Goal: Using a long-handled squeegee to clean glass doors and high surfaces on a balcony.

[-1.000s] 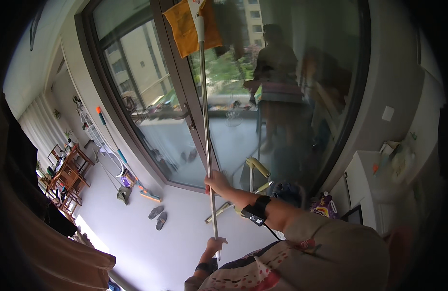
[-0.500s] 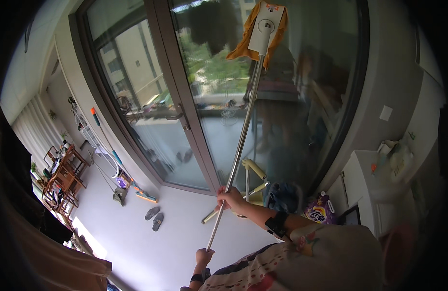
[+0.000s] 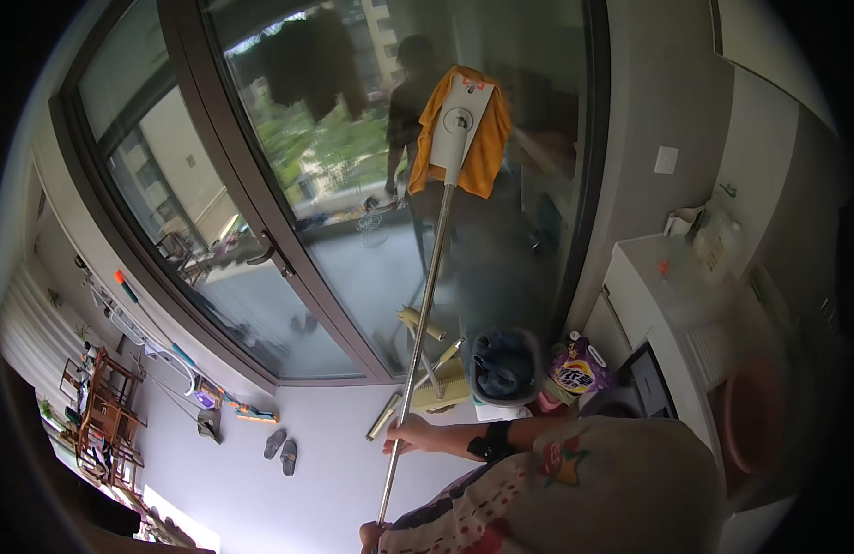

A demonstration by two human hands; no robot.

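A flat mop (image 3: pixel 433 268) with a long silver pole reaches up to the glass door. Its white head carries an orange cloth (image 3: pixel 487 152) that lies against the right-hand pane, and the cloth's edges hang loose round the head. My right hand (image 3: pixel 408 434) is closed round the lower half of the pole, a dark band on its wrist. Lower down, near the bottom edge of the picture, my left hand (image 3: pixel 374 534) grips the pole close to its end; my sleeve partly hides it.
A yellow folding stool (image 3: pixel 441 388), a bin of dark cloth (image 3: pixel 505 367) and a purple detergent bag (image 3: pixel 575 369) stand by the door's foot. To the right is a white cabinet (image 3: pixel 644 263). Grey slippers (image 3: pixel 288 457) and another mop (image 3: pixel 251 414) are on the left.
The mop head and its cloth have moved down the pane. My hands have come lower with the pole, and my view has shifted to the right.
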